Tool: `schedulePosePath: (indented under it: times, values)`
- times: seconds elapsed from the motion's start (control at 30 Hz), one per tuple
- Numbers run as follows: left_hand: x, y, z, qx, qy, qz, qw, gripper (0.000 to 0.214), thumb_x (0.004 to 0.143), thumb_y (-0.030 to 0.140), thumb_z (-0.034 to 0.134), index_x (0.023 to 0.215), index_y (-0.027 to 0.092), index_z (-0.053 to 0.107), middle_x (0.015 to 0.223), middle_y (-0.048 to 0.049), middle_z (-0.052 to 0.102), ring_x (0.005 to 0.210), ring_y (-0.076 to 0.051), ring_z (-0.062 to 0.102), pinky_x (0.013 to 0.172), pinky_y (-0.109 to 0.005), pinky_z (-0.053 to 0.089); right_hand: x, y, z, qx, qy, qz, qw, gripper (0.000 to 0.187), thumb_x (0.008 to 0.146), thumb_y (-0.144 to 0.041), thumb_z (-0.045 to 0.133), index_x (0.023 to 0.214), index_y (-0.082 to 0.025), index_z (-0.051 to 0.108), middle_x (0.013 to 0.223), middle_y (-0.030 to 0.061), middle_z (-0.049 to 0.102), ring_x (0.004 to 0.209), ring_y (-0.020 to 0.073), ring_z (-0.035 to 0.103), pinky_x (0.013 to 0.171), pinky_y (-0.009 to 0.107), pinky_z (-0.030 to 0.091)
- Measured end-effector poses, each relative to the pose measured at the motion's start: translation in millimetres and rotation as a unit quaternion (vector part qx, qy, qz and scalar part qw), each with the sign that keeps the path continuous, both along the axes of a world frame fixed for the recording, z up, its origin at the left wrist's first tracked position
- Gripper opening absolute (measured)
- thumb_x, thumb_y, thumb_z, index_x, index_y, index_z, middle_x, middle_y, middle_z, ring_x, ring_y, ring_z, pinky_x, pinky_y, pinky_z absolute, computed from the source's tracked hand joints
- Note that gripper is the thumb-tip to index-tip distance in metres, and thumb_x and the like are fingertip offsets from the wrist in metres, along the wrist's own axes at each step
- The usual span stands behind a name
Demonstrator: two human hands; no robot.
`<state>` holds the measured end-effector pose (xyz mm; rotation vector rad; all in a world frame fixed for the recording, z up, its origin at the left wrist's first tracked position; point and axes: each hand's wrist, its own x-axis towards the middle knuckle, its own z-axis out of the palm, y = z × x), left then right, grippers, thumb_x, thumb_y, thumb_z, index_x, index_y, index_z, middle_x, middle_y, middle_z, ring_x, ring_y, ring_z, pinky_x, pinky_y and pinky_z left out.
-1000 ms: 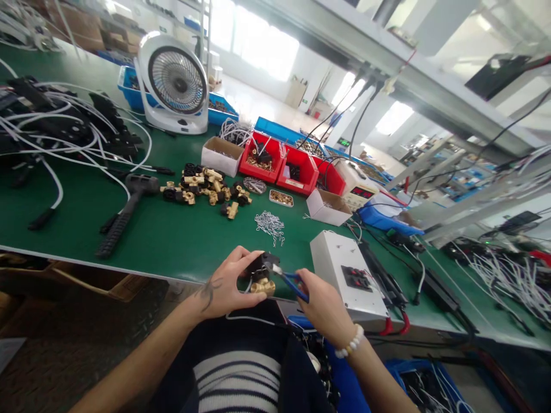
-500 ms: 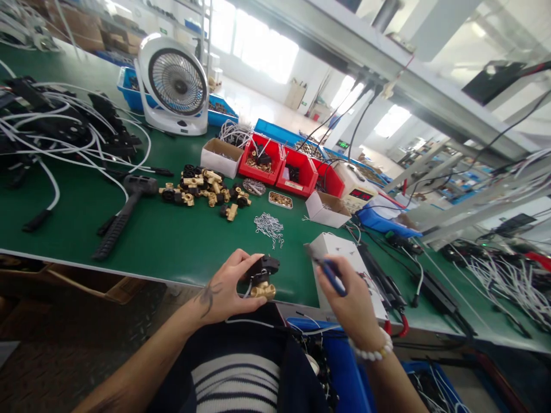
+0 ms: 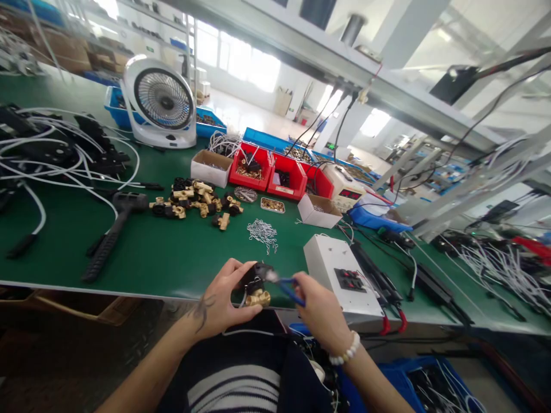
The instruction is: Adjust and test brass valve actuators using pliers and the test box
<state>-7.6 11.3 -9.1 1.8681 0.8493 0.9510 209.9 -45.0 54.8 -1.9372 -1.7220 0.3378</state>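
Observation:
My left hand (image 3: 226, 295) is closed around a black part with a brass valve fitting (image 3: 258, 299) at its lower end, held just over the front edge of the bench. A white cable trails below it. In my right hand (image 3: 321, 307) are blue-handled pliers (image 3: 291, 289), their blurred jaws at the upper side of the black part; whether they touch it I cannot tell. Beyond my hands lies a small heap of bent wire clips (image 3: 262, 232). Several loose brass fittings (image 3: 204, 201) with black caps sit farther back on the left.
A mallet (image 3: 114, 232) and tangled white cables (image 3: 64, 143) lie to the left. Behind stand a fan (image 3: 161, 103), red bins (image 3: 286, 178) and a white carton (image 3: 318, 212). A white switch box (image 3: 340, 275) stands near my right hand. The green bench (image 3: 163, 258) ends close to me.
My right hand has brought the pliers leftward from near the switch box to the black part. My left hand keeps its hold on the fitting. The camera view has shifted slightly.

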Motion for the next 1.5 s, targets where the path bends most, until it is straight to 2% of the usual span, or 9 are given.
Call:
schedulePosePath:
  times: [0.07,0.2,0.37,0.5,0.6,0.83,1.03,1.37,1.5]
  values:
    - [0,0,0.2,0.001,0.002,-0.002,1.000,0.063,0.073,0.027,0.072,0.132,0.026,0.051,0.107,-0.0031,0.051,0.100,-0.020,0.059,0.084,-0.033,0.060,-2,-1,2.2,-0.054,-0.003,0.036,0.998,0.008,0.072,-0.018,0.058,0.075,-0.023,0.052,0.065,-0.0009,0.055,0.057,0.0157,0.049,0.056,0.027,0.035]
    - [3,-4,1.3,0.005,0.010,0.016,1.000,0.065,0.075,0.028,0.070,0.136,0.028,0.046,0.110,-0.0037,0.051,0.102,-0.021,0.059,0.087,-0.037,0.059,0,-4,17.3,-0.071,0.112,0.053,0.990,0.023,0.084,-0.044,0.057,0.085,-0.022,0.051,0.071,-0.0017,0.053,0.063,0.0157,0.051,0.060,0.028,0.042]
    - [14,-13,2.0,0.016,0.005,0.052,0.999,0.055,0.074,0.028,0.071,0.122,0.022,0.045,0.116,-0.0074,0.051,0.111,-0.025,0.056,0.091,-0.044,0.056,1,-2,11.2,-0.020,0.224,0.069,0.972,0.025,0.090,-0.046,0.052,0.089,-0.021,0.054,0.078,0.0002,0.056,0.072,0.0166,0.055,0.068,0.030,0.047]
    - [19,-16,3.0,0.028,0.006,0.057,0.998,0.036,0.073,0.025,0.072,0.102,0.022,0.050,0.112,-0.0071,0.054,0.107,-0.025,0.056,0.091,-0.045,0.054,-11,6,-1.3,0.034,0.197,0.129,0.971,0.008,0.088,-0.026,0.056,0.095,-0.021,0.055,0.093,0.0036,0.063,0.084,0.0169,0.060,0.077,0.030,0.049]
    - [20,-17,5.3,0.036,0.013,0.054,0.998,0.031,0.072,0.022,0.072,0.096,0.022,0.053,0.112,-0.0073,0.054,0.108,-0.026,0.055,0.093,-0.046,0.051,-22,12,-1.0,0.043,0.132,0.197,0.970,0.012,0.086,-0.013,0.052,0.094,-0.021,0.055,0.092,0.0038,0.063,0.084,0.0164,0.061,0.078,0.029,0.050]
    - [18,-18,5.0,0.049,0.006,0.040,0.998,0.033,0.071,0.021,0.074,0.098,0.022,0.055,0.114,-0.0081,0.054,0.108,-0.025,0.056,0.093,-0.042,0.052,-24,20,3.3,0.062,-0.018,0.271,0.960,0.014,0.092,-0.011,0.046,0.093,-0.021,0.055,0.090,0.0059,0.063,0.083,0.0179,0.060,0.075,0.030,0.050]
    - [17,-19,-1.7,0.070,-0.002,0.040,0.997,0.034,0.070,0.015,0.074,0.097,0.021,0.054,0.114,-0.0083,0.053,0.110,-0.025,0.053,0.091,-0.040,0.051,-21,18,-0.4,0.106,-0.060,0.336,0.934,0.019,0.093,-0.006,0.040,0.094,-0.021,0.053,0.094,0.0075,0.063,0.086,0.0174,0.058,0.074,0.028,0.049]
    - [18,-16,4.4,0.055,-0.001,0.029,0.998,0.030,0.070,0.019,0.075,0.093,0.022,0.055,0.112,-0.0072,0.055,0.108,-0.026,0.054,0.094,-0.045,0.050,-20,17,-2.2,0.132,-0.105,0.356,0.919,0.016,0.087,-0.008,0.049,0.097,-0.020,0.053,0.096,0.0096,0.063,0.087,0.0200,0.057,0.075,0.032,0.051]
    - [15,-16,3.1,0.019,-0.018,0.042,0.999,0.035,0.072,0.023,0.073,0.100,0.022,0.054,0.115,-0.0074,0.053,0.110,-0.025,0.055,0.095,-0.046,0.053,-12,17,8.7,0.148,-0.008,0.211,0.966,0.010,0.087,-0.014,0.052,0.094,-0.022,0.051,0.086,0.0039,0.060,0.077,0.0169,0.058,0.068,0.029,0.050]
